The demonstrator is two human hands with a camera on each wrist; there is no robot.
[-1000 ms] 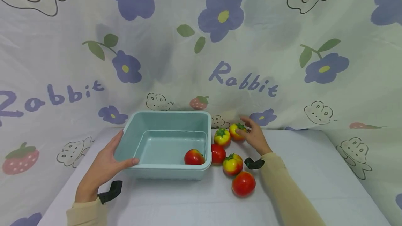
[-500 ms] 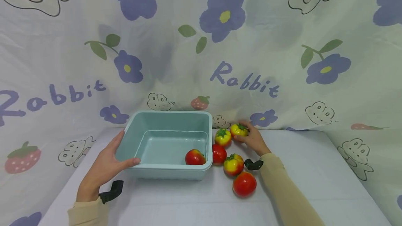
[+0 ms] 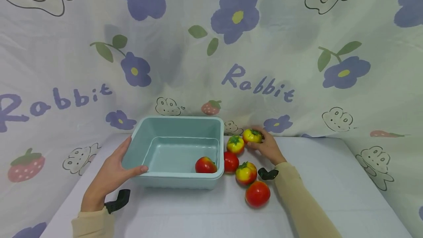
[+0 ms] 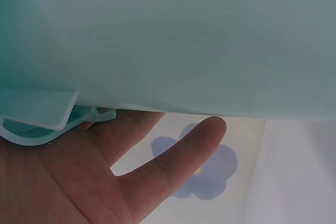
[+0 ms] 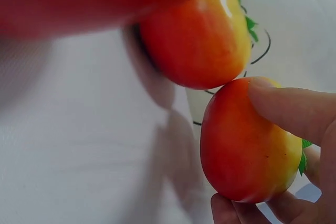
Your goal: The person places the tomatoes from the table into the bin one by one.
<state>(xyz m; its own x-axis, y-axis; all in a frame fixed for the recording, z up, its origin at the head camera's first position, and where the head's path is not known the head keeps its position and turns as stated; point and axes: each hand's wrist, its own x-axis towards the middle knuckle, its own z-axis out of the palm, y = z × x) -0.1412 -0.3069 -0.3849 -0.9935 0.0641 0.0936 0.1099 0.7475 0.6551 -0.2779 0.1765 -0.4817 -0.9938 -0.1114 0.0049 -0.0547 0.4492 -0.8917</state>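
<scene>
My left hand (image 3: pixel 110 175) holds a pale blue-green plastic bin (image 3: pixel 181 181) at its left end, thumb over the near rim. In the left wrist view its fingers (image 4: pixel 173 166) reach along the bin's outer wall. My right hand (image 3: pixel 269 146) grips a yellow-and-red toy tomato (image 3: pixel 252 135) with a green leafy top. The right wrist view shows the thumb on one side of that tomato (image 5: pixel 247 145) and fingers on the other. Beside it sits another yellow-and-red tomato (image 3: pixel 235 144). A red tomato (image 3: pixel 205 165) lies inside the bin at the near right corner.
Right of the bin are a red tomato (image 3: pixel 231 162) against its wall, a yellow-and-red tomato (image 3: pixel 246 173), and a larger red tomato (image 3: pixel 257 194) nearest the front. All rest on a white-covered table (image 3: pixel 185 216). A printed curtain (image 3: pixel 185 65) rises behind the table's back edge.
My right hand has closed from spread fingers beside the far tomato to a grip on it. The left hand and the bin stay the same.
</scene>
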